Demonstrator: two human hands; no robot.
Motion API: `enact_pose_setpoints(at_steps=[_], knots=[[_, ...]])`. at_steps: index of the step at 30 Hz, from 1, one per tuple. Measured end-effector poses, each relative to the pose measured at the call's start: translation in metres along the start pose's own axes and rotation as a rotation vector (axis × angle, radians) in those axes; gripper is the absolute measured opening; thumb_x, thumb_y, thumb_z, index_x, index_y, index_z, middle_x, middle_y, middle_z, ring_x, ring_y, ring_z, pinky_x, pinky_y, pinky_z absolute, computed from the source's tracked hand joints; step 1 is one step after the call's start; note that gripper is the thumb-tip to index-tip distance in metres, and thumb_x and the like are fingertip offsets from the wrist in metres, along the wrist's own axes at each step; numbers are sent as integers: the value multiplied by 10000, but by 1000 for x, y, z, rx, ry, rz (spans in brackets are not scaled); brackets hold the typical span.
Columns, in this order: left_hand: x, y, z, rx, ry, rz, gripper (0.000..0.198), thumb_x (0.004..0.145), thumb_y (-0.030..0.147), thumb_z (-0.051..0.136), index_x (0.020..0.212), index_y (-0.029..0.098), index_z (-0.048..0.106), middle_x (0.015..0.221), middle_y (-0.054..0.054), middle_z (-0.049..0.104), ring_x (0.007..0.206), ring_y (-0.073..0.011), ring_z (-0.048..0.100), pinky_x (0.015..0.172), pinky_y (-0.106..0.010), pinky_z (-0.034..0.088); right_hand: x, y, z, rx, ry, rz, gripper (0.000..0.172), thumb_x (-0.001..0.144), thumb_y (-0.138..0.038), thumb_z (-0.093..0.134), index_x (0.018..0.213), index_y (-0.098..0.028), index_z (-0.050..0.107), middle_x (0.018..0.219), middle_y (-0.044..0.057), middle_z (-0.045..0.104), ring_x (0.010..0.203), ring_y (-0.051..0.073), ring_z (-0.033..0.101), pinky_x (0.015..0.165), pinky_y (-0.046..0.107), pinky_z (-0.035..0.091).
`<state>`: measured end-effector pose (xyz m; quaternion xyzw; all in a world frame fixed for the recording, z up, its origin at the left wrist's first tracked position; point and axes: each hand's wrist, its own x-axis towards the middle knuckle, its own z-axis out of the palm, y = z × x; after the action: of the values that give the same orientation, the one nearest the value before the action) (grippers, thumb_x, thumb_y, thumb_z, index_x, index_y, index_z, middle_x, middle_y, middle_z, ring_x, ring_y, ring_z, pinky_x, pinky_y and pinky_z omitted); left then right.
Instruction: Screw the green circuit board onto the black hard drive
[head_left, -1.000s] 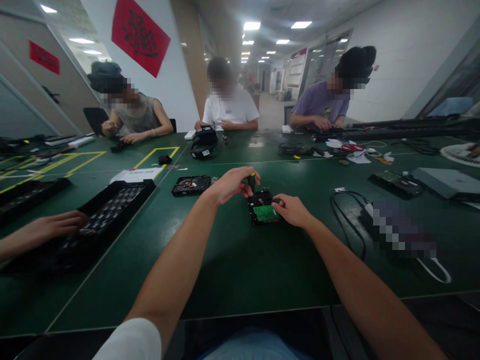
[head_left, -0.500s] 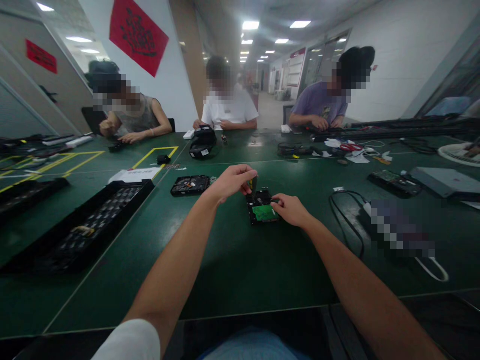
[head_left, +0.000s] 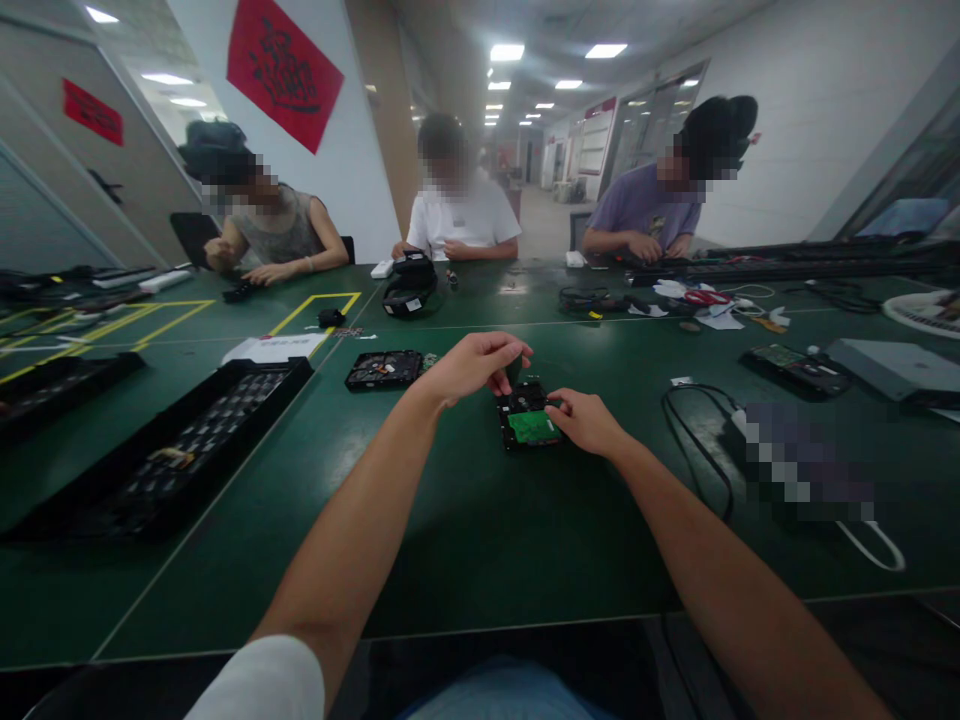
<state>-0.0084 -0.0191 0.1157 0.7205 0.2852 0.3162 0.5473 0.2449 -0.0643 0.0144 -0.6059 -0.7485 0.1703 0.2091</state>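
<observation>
A hard drive (head_left: 534,428) with a green circuit board lies flat on the table in front of me. Over its far left part, my left hand (head_left: 480,362) is closed around a small upright screwdriver (head_left: 515,374), mostly covered by the fingers. Whether its tip sits in a screw is too small to tell. My right hand (head_left: 589,420) grips the drive's right edge between thumb and fingers. Left of my left hand lies another hard drive (head_left: 384,369), with small metal parts beside it.
On the green table (head_left: 480,560), a long black tray (head_left: 217,430) stands at left. To the right are a cable (head_left: 701,455), a third drive (head_left: 795,368) and a grey box (head_left: 892,368). A black pouch (head_left: 410,285) lies at the far side, where three people sit.
My left fingers have shifted around the screwdriver's handle, hiding its yellow part. My right hand stays on the drive. The whole view has moved slightly.
</observation>
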Motion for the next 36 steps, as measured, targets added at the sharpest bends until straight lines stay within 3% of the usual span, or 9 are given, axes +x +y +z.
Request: enact_pose_setpoints(at_steps=[6, 14, 20, 28, 36], knots=[[0, 0, -2, 7, 53, 20, 279, 1029, 367, 608, 1131, 136, 726, 1098, -105, 738, 568, -68, 647, 531, -200, 542, 0, 4, 2, 24, 0, 8, 335, 1024, -361, 575, 1271, -163, 686, 822, 23, 743, 719, 155, 653, 658, 273, 413], [1, 0, 2, 77, 123, -18, 185, 961, 308, 719, 950, 135, 654, 816, -44, 710, 558, -85, 636, 527, -199, 535, 1, 4, 2, 5, 5, 6, 325, 1019, -346, 580, 1264, -163, 688, 843, 34, 740, 735, 158, 647, 662, 273, 405], [0, 1, 3, 36, 90, 5, 114, 1010, 284, 617, 1035, 173, 608, 1029, -79, 753, 570, -80, 648, 540, -213, 542, 0, 2, 1, 13, 4, 6, 319, 1024, -343, 577, 1264, -161, 682, 817, 25, 737, 719, 155, 645, 660, 271, 403], [-1, 2, 2, -73, 10, -40, 193, 1012, 343, 616, 1015, 165, 689, 955, -45, 687, 609, -80, 637, 580, -212, 539, 0, 1, 1, -7, -2, 7, 331, 1030, -356, 568, 1272, -159, 678, 805, 20, 734, 699, 149, 635, 648, 271, 401], [1, -1, -2, -147, 118, -95, 131, 1003, 255, 620, 1066, 153, 673, 952, -69, 718, 650, -117, 702, 593, -229, 557, -1, 2, 0, 20, -12, 9, 343, 1038, -368, 556, 1286, -160, 670, 841, 28, 740, 723, 151, 651, 670, 272, 421]])
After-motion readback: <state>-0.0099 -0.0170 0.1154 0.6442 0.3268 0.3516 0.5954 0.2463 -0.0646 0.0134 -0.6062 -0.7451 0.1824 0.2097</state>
